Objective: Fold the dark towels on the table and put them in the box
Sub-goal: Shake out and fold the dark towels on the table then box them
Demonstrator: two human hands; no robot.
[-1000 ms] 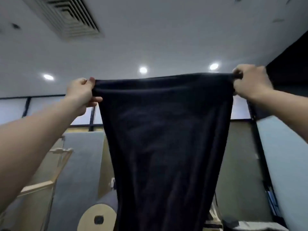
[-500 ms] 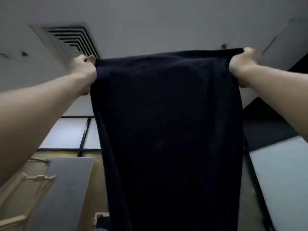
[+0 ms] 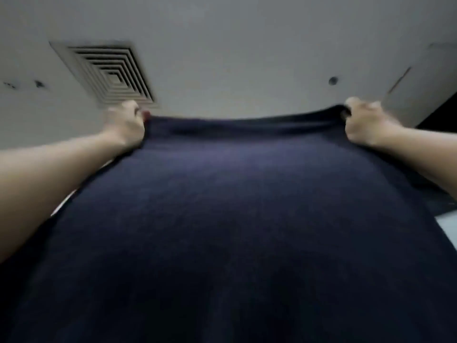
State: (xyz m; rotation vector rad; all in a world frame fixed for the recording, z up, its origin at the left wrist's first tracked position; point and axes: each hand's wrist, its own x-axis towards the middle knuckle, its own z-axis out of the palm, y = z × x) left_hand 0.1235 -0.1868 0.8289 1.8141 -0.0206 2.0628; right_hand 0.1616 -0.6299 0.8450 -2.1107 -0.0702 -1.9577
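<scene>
Dark towel [image 3: 235,231] held aloft, spread between both hands and filling the lower view (ceiling behind). Left hand [image 3: 125,125] grips its upper left corner, fingers curled tight; right hand [image 3: 363,122] grips the upper right corner likewise. Ceiling vent [image 3: 108,73], upper left.

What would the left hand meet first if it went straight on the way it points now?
Probably the ceiling air vent, directly beyond the left hand gripping the dark towel; depth is unclear.
</scene>
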